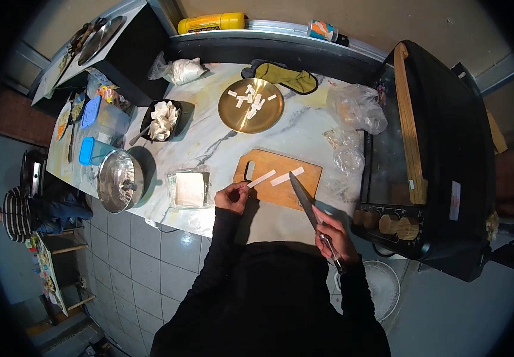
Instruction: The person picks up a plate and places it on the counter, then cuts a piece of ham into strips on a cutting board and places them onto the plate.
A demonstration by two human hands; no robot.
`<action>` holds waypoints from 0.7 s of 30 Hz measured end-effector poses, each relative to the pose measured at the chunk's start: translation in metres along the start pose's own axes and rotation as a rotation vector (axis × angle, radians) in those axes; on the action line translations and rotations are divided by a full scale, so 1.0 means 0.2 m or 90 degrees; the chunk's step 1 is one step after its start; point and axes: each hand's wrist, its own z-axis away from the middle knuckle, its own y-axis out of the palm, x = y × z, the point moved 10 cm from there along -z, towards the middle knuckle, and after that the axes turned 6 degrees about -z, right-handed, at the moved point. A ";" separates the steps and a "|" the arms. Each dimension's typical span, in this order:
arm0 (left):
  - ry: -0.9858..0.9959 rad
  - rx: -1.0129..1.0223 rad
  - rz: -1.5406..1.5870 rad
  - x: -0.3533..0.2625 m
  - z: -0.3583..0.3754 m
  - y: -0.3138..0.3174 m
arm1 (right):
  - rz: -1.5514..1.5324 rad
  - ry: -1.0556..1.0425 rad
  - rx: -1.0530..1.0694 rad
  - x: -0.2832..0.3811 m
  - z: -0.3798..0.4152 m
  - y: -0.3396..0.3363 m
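Observation:
My left hand [231, 197] pinches the lower end of a white strip [262, 178] at the left side of a wooden cutting board [258, 157]. A knife [306, 205] is in my right hand [334, 235], its blade pointing up and left over the board. The blade's tip lies by a second white strip [287, 176]. Beyond the board, a round gold plate [230, 113] holds several small white pieces [252, 98]. Left of my left hand is a square container [190, 190] with white sheets in it.
A metal bowl [114, 181], blue-lidded containers [91, 112] and a black bowl [165, 120] of white pieces stand left. Plastic bags [355, 107] lie right, beside a black oven [441, 154]. A cloth [292, 77] lies behind the plate. Another person [19, 211] is far left.

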 end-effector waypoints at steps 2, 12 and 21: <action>0.002 0.005 0.011 0.01 0.00 0.02 | 0.047 -0.015 0.018 0.01 0.00 0.01; 0.030 -0.051 -0.048 0.01 -0.03 -0.09 | 0.009 0.022 0.058 -0.10 -0.08 0.09; 0.000 0.011 0.037 0.04 0.00 0.01 | -0.047 0.018 0.072 -0.10 -0.01 -0.01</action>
